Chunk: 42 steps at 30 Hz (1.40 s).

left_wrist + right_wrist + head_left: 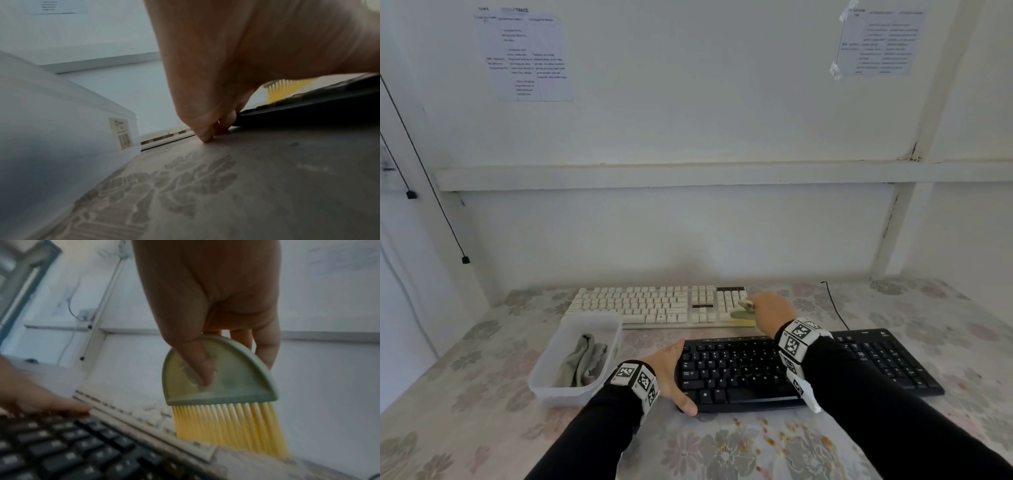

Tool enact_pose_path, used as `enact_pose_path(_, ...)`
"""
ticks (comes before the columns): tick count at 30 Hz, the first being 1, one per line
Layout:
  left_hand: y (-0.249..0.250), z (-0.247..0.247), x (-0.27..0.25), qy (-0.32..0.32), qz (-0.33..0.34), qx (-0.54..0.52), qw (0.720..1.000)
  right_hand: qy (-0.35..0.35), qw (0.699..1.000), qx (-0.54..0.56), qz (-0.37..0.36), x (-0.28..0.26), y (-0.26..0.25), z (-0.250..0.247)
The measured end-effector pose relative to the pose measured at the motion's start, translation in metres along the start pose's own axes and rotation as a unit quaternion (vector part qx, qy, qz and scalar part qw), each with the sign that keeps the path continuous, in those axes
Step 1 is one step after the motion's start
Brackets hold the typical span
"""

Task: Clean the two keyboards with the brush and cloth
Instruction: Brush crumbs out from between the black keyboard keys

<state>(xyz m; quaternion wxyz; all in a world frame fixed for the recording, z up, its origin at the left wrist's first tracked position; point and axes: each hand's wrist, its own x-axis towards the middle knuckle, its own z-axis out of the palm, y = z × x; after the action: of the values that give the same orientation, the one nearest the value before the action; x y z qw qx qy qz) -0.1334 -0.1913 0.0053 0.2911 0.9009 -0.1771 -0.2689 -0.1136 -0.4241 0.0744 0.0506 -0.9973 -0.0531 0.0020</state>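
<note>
A white keyboard (654, 305) lies at the back of the table, a black keyboard (791, 370) in front of it. My right hand (770, 308) pinches a small green brush (218, 376) with yellow bristles (228, 426), which touch the white keyboard's (144, 410) right end. My left hand (671, 373) lies with straight fingers against the black keyboard's left edge, fingertips (207, 136) on the tablecloth. A grey cloth (582, 359) sits crumpled in a plastic tub (544, 387).
The tub stands left of the black keyboard, close to my left wrist. A black cable (835, 305) runs from the back right across the floral tablecloth (722, 452). Yellow crumbs (787, 428) are scattered near the front. A white wall closes off the back.
</note>
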Motion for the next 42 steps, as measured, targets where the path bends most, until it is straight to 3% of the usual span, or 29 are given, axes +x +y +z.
enact_pose_path(3,0.001,-0.001,-0.001,-0.008,-0.009,0.002,1.000,0.017,1.000,0.002,-0.015,-0.008,-0.008,-0.011)
enact_pose_path(8,0.001,-0.001,-0.001,0.000,-0.020,0.024,0.999,-0.050,0.993,0.072,-0.076,-0.024,-0.017,-0.009)
enact_pose_path(13,0.000,0.002,-0.001,0.008,-0.034,0.022,0.999,-0.050,0.998,0.020,0.038,-0.034,0.022,-0.013)
enact_pose_path(16,0.003,0.003,-0.003,0.010,-0.035,0.015,0.999,-0.043,0.997,-0.017,0.061,-0.037,0.038,-0.023)
enact_pose_path(21,-0.003,0.004,0.001,0.005,-0.032,-0.008,0.999,0.010,0.995,0.094,-0.015,-0.033,0.011,-0.023)
enact_pose_path(23,0.000,0.005,0.000,0.008,-0.022,-0.010,1.000,-0.011,0.987,0.149,-0.057,-0.031,-0.007,-0.013)
enact_pose_path(26,0.009,0.004,-0.003,0.006,-0.026,0.017,0.999,-0.043,0.984,0.161,-0.063,-0.030,-0.018,0.001)
enact_pose_path(30,0.010,0.003,-0.001,-0.003,-0.060,0.033,0.998,-0.036,0.990,0.133,-0.009,-0.033,0.012,-0.001)
enact_pose_path(38,0.005,0.004,-0.002,-0.001,-0.049,-0.006,0.999,0.004,0.989,0.032,0.143,-0.047,0.123,-0.021)
enact_pose_path(42,0.001,0.005,0.001,-0.003,-0.075,-0.001,0.997,0.029,0.991,0.001,0.131,-0.044,0.114,-0.031)
